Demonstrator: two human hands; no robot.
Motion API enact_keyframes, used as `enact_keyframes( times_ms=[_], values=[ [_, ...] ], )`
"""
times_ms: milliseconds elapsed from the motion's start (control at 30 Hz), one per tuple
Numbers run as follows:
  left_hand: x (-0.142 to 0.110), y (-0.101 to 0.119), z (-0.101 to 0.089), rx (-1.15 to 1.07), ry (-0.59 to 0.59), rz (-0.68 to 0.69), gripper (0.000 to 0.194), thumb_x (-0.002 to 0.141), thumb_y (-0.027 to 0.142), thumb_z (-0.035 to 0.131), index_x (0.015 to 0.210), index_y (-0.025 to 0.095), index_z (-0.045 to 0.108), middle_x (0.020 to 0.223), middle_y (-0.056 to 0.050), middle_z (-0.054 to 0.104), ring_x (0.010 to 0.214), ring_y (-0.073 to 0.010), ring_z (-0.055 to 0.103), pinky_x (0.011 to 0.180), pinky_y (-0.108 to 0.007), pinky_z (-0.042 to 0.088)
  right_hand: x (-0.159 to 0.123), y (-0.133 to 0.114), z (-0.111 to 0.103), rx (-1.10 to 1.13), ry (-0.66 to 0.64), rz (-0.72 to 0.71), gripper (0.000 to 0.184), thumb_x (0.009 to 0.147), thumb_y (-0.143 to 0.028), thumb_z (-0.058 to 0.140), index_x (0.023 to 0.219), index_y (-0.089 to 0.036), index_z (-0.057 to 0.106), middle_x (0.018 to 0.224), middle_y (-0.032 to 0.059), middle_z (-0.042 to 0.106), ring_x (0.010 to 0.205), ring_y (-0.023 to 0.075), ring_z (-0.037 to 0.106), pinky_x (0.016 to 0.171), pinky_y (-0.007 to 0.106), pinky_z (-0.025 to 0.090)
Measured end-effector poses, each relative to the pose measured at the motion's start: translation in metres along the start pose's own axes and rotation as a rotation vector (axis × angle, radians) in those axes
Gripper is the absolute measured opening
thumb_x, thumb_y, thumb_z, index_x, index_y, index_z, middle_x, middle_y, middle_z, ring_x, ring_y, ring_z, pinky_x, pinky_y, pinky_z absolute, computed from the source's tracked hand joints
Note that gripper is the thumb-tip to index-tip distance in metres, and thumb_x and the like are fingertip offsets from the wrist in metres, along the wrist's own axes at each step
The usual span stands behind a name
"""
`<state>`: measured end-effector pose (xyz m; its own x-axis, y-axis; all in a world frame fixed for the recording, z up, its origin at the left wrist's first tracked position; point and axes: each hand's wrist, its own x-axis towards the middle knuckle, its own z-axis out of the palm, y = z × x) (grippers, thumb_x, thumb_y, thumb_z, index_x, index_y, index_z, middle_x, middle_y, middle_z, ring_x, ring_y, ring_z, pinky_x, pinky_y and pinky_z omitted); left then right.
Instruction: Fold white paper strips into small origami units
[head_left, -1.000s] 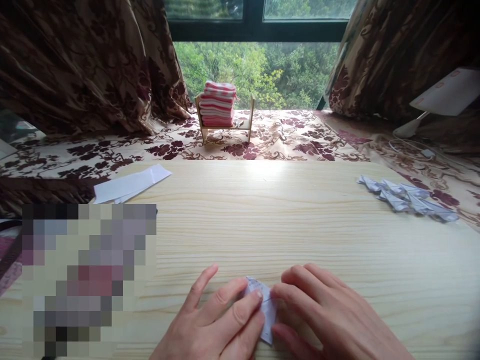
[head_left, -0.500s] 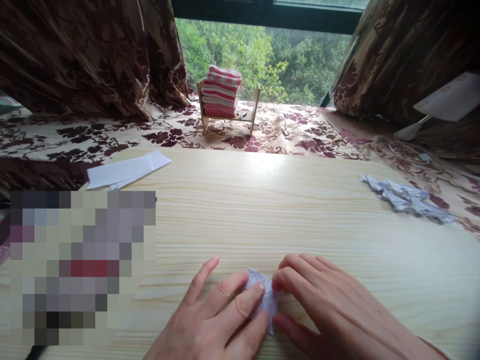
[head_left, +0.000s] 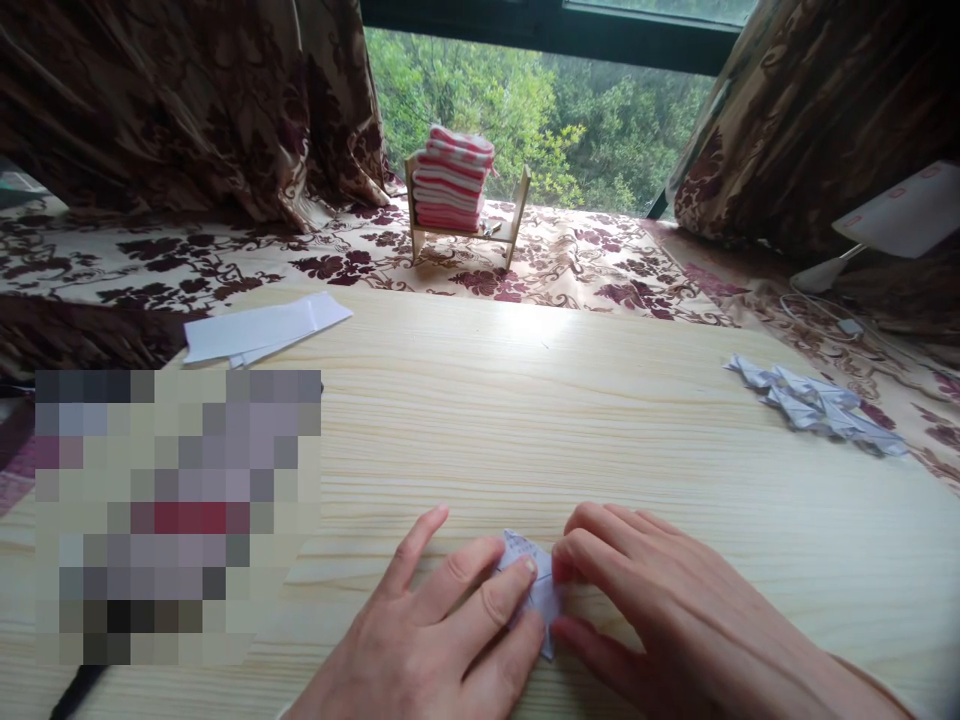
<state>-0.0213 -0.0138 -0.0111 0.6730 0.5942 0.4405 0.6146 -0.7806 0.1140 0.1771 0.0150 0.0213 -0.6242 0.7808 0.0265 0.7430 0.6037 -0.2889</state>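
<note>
A small piece of white paper (head_left: pixel 547 597), folded into a pointed shape with faint printing near its top corner, lies on the table between my hands. My left hand (head_left: pixel 442 620) presses it down with the fingertips, fingers spread and the little finger raised. At the paper's right edge, my right hand (head_left: pixel 637 590) is curled, with thumb and index finger against the edge. The fingers partly cover the paper, so its full outline is hidden.
White paper strips (head_left: pixel 266 330) lie at the table's far left. Several folded paper pieces (head_left: pixel 817 405) form a cluster at the far right. A pixelated patch (head_left: pixel 180 515) masks something on the left. Beyond the table (head_left: pixel 450 420), a small wooden stand (head_left: pixel 523 215) holds striped folded cloths (head_left: pixel 450 185).
The whole view has shifted slightly, moving the scene a little to the right. Both hands keep nearly the same position on the folded paper.
</note>
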Motion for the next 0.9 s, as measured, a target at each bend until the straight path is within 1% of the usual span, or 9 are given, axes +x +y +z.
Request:
enact_keyframes(
  times_ms=[133,233,400,600,667,767,900],
  values=[
    [0.000,0.000,-0.002,-0.001,0.003,-0.009,0.026,0.089,0.030,0.043,0.105,0.022,0.062,0.112,0.002,0.063,0.105,-0.0174,0.053,0.109,-0.042,0.016,0.000,0.000,-0.001,0.015,0.000,0.004,0.015,0.065,-0.018,0.070,0.071,-0.020,0.056,0.072,-0.0009,0.058,0.063,0.0144,0.053,0.056,0.025,0.042],
    [-0.002,0.000,-0.001,0.003,0.006,-0.004,0.025,0.090,0.028,0.042,0.104,0.021,0.062,0.112,0.002,0.063,0.106,-0.0169,0.052,0.109,-0.041,0.016,-0.001,-0.001,-0.001,0.023,0.007,0.019,0.016,0.065,-0.016,0.070,0.072,-0.020,0.056,0.072,-0.0009,0.058,0.064,0.0146,0.053,0.057,0.026,0.043],
    [-0.001,0.001,-0.002,0.001,0.007,-0.005,0.026,0.089,0.030,0.043,0.105,0.021,0.062,0.113,0.002,0.063,0.106,-0.0176,0.052,0.109,-0.042,0.016,-0.001,0.000,-0.001,0.060,-0.026,0.041,0.014,0.066,-0.016,0.068,0.074,-0.020,0.056,0.073,-0.0010,0.058,0.066,0.0148,0.054,0.058,0.026,0.043],
    [-0.001,0.000,-0.003,0.012,-0.016,0.000,0.031,0.092,0.032,0.035,0.106,0.021,0.061,0.114,0.001,0.062,0.107,-0.0171,0.052,0.110,-0.042,0.013,0.002,0.003,0.000,0.084,-0.053,0.041,0.014,0.066,-0.017,0.068,0.071,-0.020,0.056,0.072,-0.0013,0.057,0.065,0.0140,0.054,0.058,0.025,0.043],
    [-0.002,-0.001,-0.003,0.016,-0.016,0.003,0.032,0.092,0.032,0.034,0.106,0.021,0.061,0.114,0.001,0.062,0.107,-0.0170,0.052,0.110,-0.042,0.012,0.003,0.002,-0.001,0.093,-0.045,0.043,0.014,0.065,-0.016,0.068,0.071,-0.020,0.056,0.072,-0.0014,0.058,0.065,0.0136,0.054,0.058,0.025,0.044],
    [-0.004,0.000,-0.001,0.019,0.007,-0.001,0.029,0.092,0.029,0.037,0.103,0.022,0.062,0.114,0.001,0.062,0.107,-0.0168,0.052,0.110,-0.042,0.013,0.004,0.001,-0.004,0.112,-0.024,0.041,0.014,0.066,-0.013,0.067,0.071,-0.021,0.056,0.072,-0.0014,0.058,0.065,0.0126,0.055,0.057,0.023,0.044],
    [-0.006,0.003,0.007,0.022,0.085,-0.027,0.021,0.088,0.025,0.045,0.096,0.022,0.064,0.111,0.001,0.063,0.105,-0.0168,0.053,0.109,-0.044,0.016,-0.001,0.001,-0.001,0.164,-0.018,0.011,0.011,0.074,-0.012,0.058,0.071,-0.021,0.054,0.073,-0.0011,0.058,0.065,0.0113,0.056,0.059,0.021,0.047]
  ],
)
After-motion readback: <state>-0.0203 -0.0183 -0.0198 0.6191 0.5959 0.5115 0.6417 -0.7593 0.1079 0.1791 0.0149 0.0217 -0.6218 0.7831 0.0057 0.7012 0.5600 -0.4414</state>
